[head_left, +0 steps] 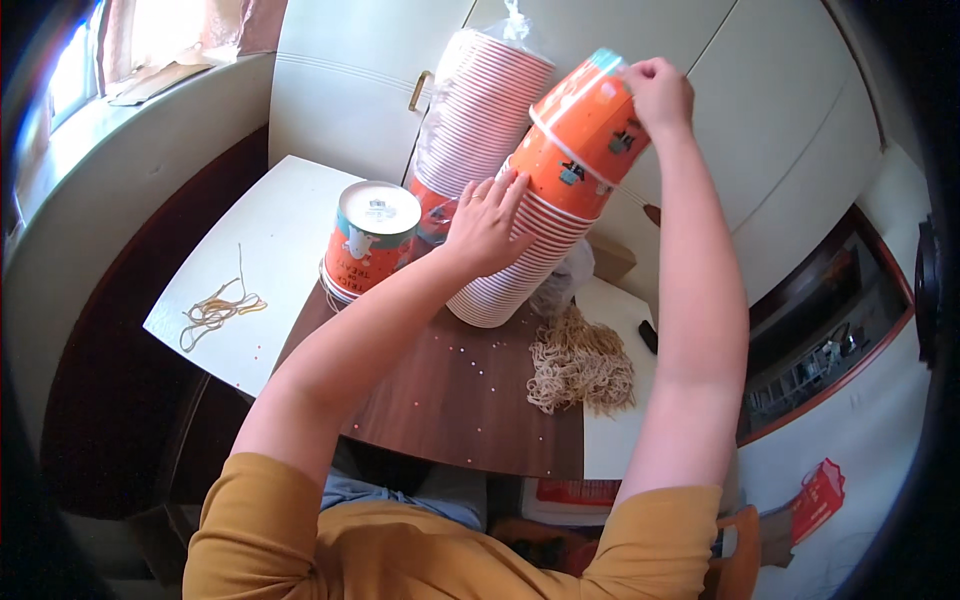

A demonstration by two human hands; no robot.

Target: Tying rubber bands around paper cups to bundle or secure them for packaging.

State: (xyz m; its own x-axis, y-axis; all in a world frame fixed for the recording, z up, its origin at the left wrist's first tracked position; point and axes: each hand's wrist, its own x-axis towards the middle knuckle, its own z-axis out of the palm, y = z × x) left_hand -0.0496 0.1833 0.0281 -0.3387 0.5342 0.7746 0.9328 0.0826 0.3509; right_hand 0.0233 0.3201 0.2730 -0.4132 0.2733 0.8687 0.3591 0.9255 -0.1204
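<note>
A person in mustard-yellow sleeves is sitting at a brown table (pixel 470 400), forearms reaching up and away over it. Nearest on the table, a heap of tan rubber bands (pixel 580 365) is lying to the right, and a small tangle of loose bands (pixel 215 310) is resting on a white board (pixel 270 250) to the left. A small dark object (pixel 648 336) is lying just beside the heap.

Further in, the left hand (pixel 485 225) is pressing flat against the side of a tall stack of orange paper cups (pixel 520 265), fingers spread and pointing up along the rims. To its left, a lidded orange cup (pixel 368 240) is standing upright on the table, white lid on top.

Higher up, the right hand (pixel 658 95) is gripping the upturned base of the top cup (pixel 590 120), fingers curled and pinching its edge; this cup is sitting tilted on the top of the stack, only partly nested. Behind it, a second stack of cups wrapped in a clear plastic bag (pixel 480 110) is leaning against cream cupboard doors (pixel 350 90).
</note>
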